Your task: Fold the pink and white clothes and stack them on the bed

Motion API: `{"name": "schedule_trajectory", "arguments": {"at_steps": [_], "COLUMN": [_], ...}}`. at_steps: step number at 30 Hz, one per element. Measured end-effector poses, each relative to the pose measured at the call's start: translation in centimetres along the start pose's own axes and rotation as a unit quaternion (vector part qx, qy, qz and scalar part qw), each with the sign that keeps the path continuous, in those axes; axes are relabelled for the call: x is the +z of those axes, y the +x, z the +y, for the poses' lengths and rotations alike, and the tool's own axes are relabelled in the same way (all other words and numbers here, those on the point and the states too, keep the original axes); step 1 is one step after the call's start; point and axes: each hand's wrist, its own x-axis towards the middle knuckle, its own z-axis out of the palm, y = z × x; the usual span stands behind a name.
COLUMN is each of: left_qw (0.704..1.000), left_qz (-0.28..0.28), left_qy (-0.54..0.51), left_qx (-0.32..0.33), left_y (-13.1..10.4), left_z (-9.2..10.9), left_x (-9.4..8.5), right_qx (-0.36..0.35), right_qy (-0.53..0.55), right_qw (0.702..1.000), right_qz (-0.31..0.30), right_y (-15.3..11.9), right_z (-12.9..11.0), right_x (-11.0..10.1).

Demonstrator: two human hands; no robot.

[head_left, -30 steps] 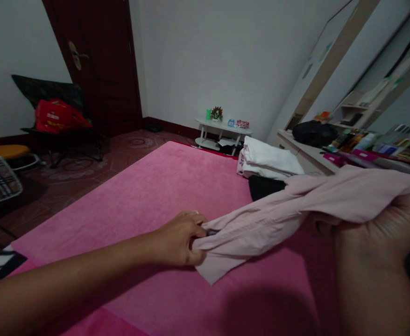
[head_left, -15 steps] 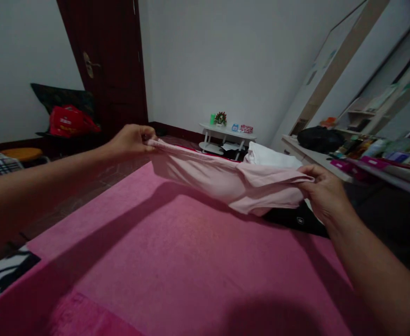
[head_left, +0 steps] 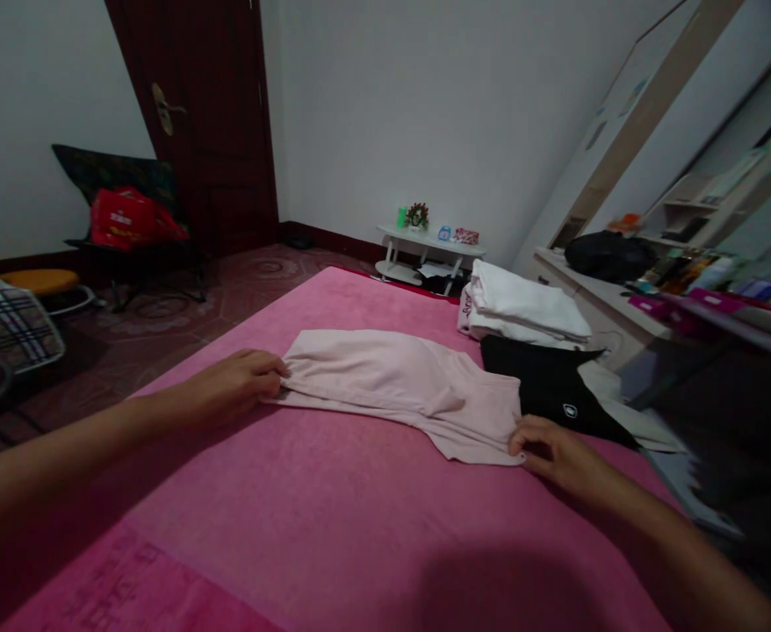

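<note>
A pale pink garment, folded lengthwise and a little wrinkled, lies across the pink bed cover. My left hand pinches its left end near the lower corner. At the lower right corner, by what looks like a sleeve, my right hand grips the fabric between thumb and fingers. Just beyond the right end is a black garment with a small white logo. Behind that sits a stack of folded white clothes.
A small white table stands by the far wall. On the left are a chair with a red bag and a yellow stool. Along the right side runs a cluttered desk with a black bag.
Both hands have come down and nearer, laying the pink garment from the air onto the bed cover. The black garment and white stack are now less covered.
</note>
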Motion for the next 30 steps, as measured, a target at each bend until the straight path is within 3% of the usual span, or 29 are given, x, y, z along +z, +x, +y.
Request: {"name": "schedule_trajectory", "arguments": {"at_steps": [4, 6, 9, 12, 16, 21, 25, 30], "left_qw": [0.999, 0.998, 0.999, 0.998, 0.994, 0.994, 0.988, 0.98], "left_qz": [-0.037, -0.038, -0.014, 0.014, 0.034, 0.055, 0.08, 0.072], "left_qy": [0.029, 0.025, 0.008, -0.018, -0.051, -0.072, -0.12, -0.147], "left_qx": [0.026, 0.04, 0.05, 0.066, 0.086, 0.06, 0.052, 0.113], "left_y": [0.4, 1.6, 4.7, 8.7, 13.6, 15.3, 14.5, 13.9], "left_z": [1.5, 3.0, 5.9, 8.8, 11.2, 12.5, 13.2, 13.6], "left_x": [-1.2, -1.7, -1.3, 0.6, 4.0, 8.3, 9.8, 9.8], "right_qx": [0.028, 0.024, -0.016, -0.028, 0.009, -0.021, -0.061, -0.047], "right_qy": [-0.097, -0.117, -0.096, -0.092, -0.128, -0.072, 0.067, 0.137], "right_qw": [0.987, 0.973, 0.963, 0.966, 0.967, 0.964, 0.975, 0.989], "right_qz": [0.124, 0.2, 0.253, 0.241, 0.22, 0.255, 0.202, -0.004], "right_y": [-1.1, -0.3, 2.1, 4.6, 6.5, 6.5, 5.3, 2.9], "right_z": [-1.2, -2.7, -5.0, -6.0, -4.9, -3.4, -4.3, -5.8], "right_x": [0.1, -0.3, 0.1, 1.8, 4.7, 5.6, 4.2, 0.9]}}
